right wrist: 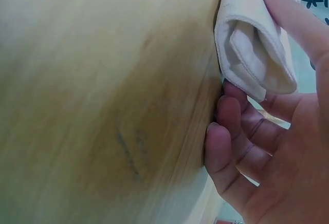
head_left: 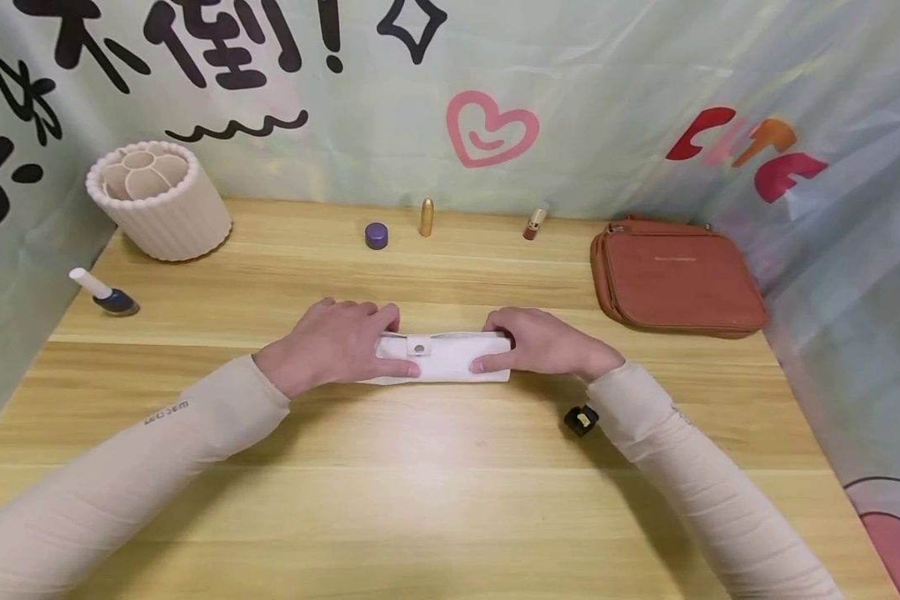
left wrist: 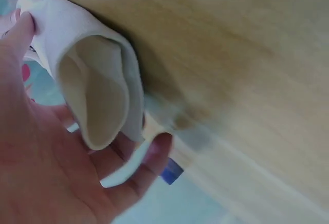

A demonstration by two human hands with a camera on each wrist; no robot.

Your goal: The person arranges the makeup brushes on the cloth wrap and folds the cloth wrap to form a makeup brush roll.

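At the centre of the head view, on the wooden table [head_left: 450, 517], lies a white fabric pouch [head_left: 450, 358] folded into a roll, its flap closed with a snap at the top middle. I have it by both ends. My left hand [head_left: 337, 343] covers the left end, thumb laid along the near edge and fingers curled over the top; the left wrist view shows the open end of the roll [left wrist: 97, 98] resting against my palm with my fingers [left wrist: 154, 154] wrapped under it. My right hand [head_left: 543, 342] grips the right end the same way, thumb on the near side; in the right wrist view the roll's end [right wrist: 254, 44] sits between my thumb and my curled fingers [right wrist: 226, 131].

Toward the right of the frame a brown leather bag [head_left: 675, 275] lies flat. Along the back edge stand a purple jar [head_left: 377, 235], a gold tube [head_left: 426, 217] and a small brown bottle [head_left: 534, 223]. At upper left is a cream ribbed holder [head_left: 161, 200], and below it a dark nail polish bottle [head_left: 108, 296] lies on its side. A small black object [head_left: 581, 419] rests just beside my right sleeve.
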